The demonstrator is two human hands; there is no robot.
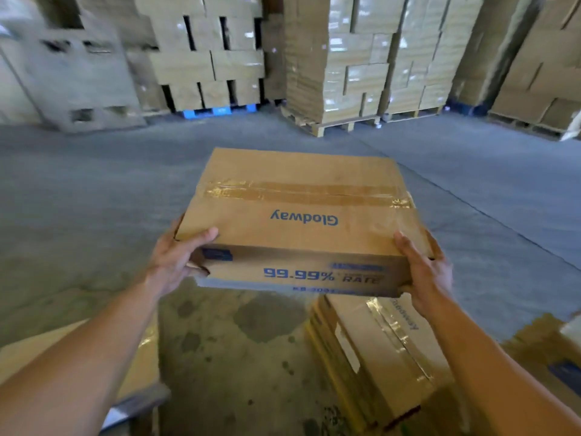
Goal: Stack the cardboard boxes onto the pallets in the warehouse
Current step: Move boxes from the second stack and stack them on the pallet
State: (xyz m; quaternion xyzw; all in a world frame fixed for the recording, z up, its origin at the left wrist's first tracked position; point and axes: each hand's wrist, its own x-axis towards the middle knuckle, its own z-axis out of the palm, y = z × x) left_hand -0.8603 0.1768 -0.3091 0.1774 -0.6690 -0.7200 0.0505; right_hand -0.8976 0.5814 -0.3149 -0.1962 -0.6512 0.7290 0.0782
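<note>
I hold a flat brown cardboard box (pixel 298 215) in the air in front of me, taped along its top and printed "Glodway" in blue. My left hand (pixel 179 259) grips its near left corner, thumb on top and fingers underneath. On the near right corner my right hand (pixel 424 272) holds it the same way. Below the held box, to the right, stands a stack of similar taped boxes (pixel 377 350). Another box (pixel 138 366) lies at the lower left, partly hidden by my left forearm.
Tall shrink-wrapped loads of boxes stand on a wooden pallet (pixel 339 124) and a blue pallet (pixel 217 111) along the far wall. More stacks (pixel 78 73) rise at the left and right. Grey concrete floor (pixel 94 199) stretches between me and them, stained near my feet.
</note>
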